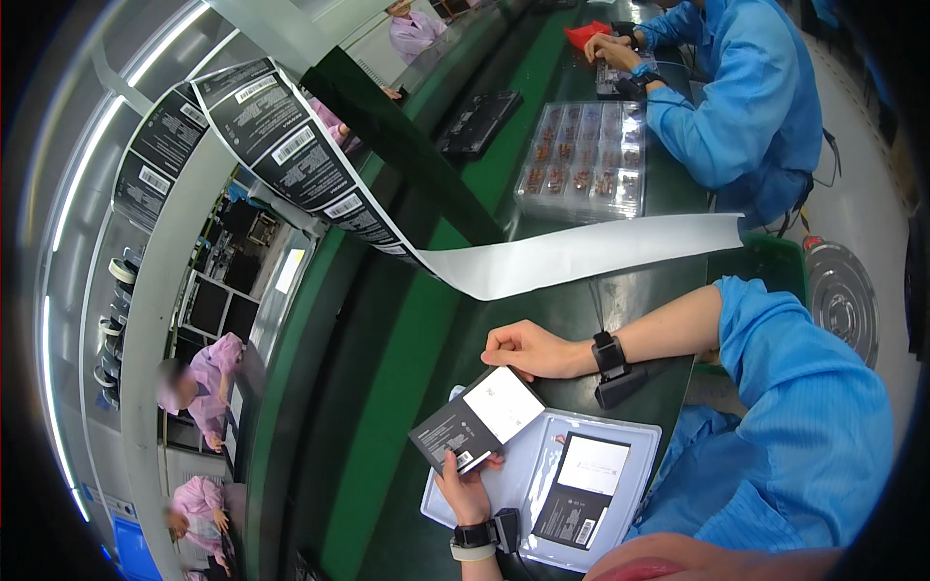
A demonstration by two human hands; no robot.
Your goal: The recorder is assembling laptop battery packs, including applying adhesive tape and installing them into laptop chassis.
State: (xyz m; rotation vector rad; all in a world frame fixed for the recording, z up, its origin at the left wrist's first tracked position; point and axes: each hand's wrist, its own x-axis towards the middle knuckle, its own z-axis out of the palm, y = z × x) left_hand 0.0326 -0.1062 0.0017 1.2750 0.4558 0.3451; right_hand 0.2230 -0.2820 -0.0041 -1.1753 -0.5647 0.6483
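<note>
In my left hand (467, 494) is a flat black-and-white rectangular pack (463, 428), possibly a battery, gripped at its lower edge with thumb and fingers. It is tilted above a pale plastic tray (635, 484). My right hand (531, 351) has its fingers curled in at the pack's upper corner. Whether it pinches the edge or something small there is hidden. A second pack (573, 518) of the same look, half white and half black, lies in the tray.
A strip of black printed labels (300, 155) runs over a frame, its bare white backing (601, 254) trailing across the bench. Beyond stand a clear compartment box (581, 160) of small copper-coloured parts and a black device (481, 123). A co-worker in blue (741, 87) works at the far right.
</note>
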